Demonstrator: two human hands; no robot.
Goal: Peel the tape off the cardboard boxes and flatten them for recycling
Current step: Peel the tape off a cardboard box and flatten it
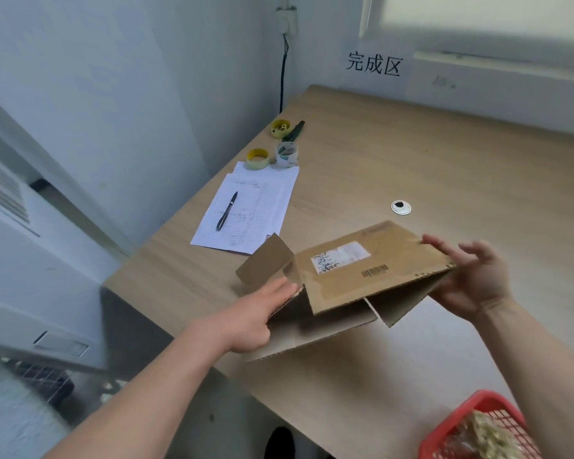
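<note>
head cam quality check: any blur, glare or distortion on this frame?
Head view: wide-angle bending curves the table edge and left wall; the window top right is blown out and soft; the left border and the red basket are smeared. The cardboard box is fairly sharp, its label scribble unreadable; right hand fingertips slightly blurred; soft light, faint shadows.

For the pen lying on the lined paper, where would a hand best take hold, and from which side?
Probably the middle of the pen barrel, pinched from above. It lies flat on the lined paper, so fingers can only close across its slim width; both long sides look free, and the tape rolls sit apart beyond its far tip.
</note>
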